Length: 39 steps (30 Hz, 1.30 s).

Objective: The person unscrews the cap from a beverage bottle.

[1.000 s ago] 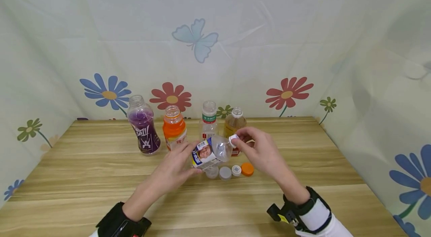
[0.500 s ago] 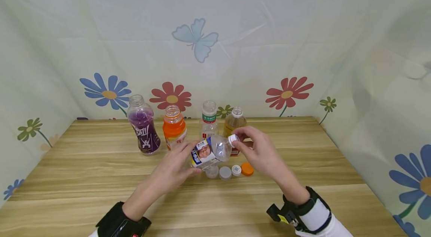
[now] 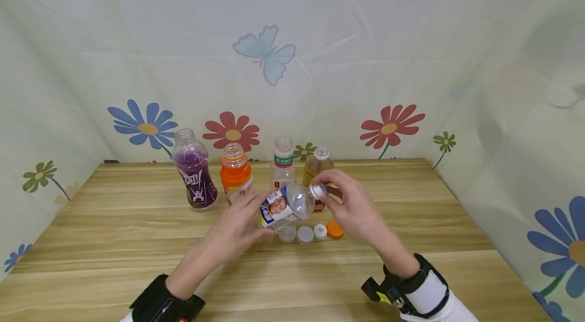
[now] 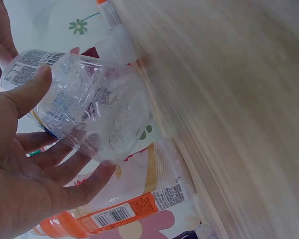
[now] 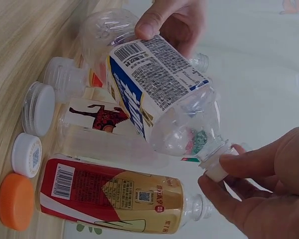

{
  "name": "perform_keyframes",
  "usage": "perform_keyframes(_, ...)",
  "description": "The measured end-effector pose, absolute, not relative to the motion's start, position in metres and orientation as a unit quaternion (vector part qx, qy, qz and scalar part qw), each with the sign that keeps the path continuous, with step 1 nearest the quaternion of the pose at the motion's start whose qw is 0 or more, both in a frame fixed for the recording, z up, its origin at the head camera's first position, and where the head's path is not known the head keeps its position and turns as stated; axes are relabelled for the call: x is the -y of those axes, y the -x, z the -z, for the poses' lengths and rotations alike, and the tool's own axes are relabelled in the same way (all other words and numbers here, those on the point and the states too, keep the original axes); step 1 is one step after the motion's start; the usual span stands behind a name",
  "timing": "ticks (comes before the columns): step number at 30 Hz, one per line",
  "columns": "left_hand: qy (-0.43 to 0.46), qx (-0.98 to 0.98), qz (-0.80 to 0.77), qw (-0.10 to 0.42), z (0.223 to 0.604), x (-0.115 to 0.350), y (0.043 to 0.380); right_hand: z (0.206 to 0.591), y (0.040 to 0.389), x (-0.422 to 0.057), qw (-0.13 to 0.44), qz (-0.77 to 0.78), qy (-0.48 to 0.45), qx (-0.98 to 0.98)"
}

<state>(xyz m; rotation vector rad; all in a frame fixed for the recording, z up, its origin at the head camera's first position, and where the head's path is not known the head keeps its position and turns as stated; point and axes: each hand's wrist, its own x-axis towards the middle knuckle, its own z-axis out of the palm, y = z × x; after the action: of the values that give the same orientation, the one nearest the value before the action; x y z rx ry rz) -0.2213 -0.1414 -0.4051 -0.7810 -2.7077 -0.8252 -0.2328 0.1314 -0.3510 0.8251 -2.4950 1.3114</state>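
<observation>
A clear plastic bottle [image 3: 297, 202] with a blue and white label is held tilted above the table, its neck toward the right. Around its lower body my left hand [image 3: 237, 225] wraps its fingers, with the thumb across the label in the left wrist view. A white cap [image 3: 317, 191] sits at the bottle's mouth. Thumb and fingers of my right hand [image 3: 358, 210] pinch this cap, as the right wrist view shows closely. The bottle's body looks empty of drink and somewhat crumpled toward its base [image 4: 124, 109].
Behind stand uncapped bottles: a purple one [image 3: 196, 180], an orange one [image 3: 235, 174], a clear one with a green label [image 3: 284, 161] and a yellowish one [image 5: 114, 196]. Loose caps lie in front: translucent [image 3: 288, 234], greyish [image 3: 305, 235], white [image 3: 320, 232], orange [image 3: 335, 230].
The right hand's fingers have shifted slightly around the white cap, so more of its top shows. The left hand and the bottle stay nearly still.
</observation>
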Motion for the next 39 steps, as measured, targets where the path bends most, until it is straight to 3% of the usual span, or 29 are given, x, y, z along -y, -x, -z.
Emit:
perform_keyframes(6,0.261,0.916,0.291,0.088,0.4044,0.1417,0.221,0.3516,0.2334,-0.1303,0.123,-0.439,-0.287,0.842)
perform_keyframes(23,0.249,0.918,0.301,0.072,0.4024,0.1412,0.2191,0.3507,0.2346,-0.1317,0.118,-0.452,-0.29,0.835)
perform_keyframes(31,0.245,0.918,0.305,0.072,0.4023,0.1407,0.219,0.3477,0.2319,-0.1333,0.096,-0.447,-0.25,0.854)
perform_keyframes(39,0.249,0.917,0.301,0.079,0.4022,0.1405,0.2185,0.35,0.2334,-0.1324,0.131,-0.409,-0.221,0.876)
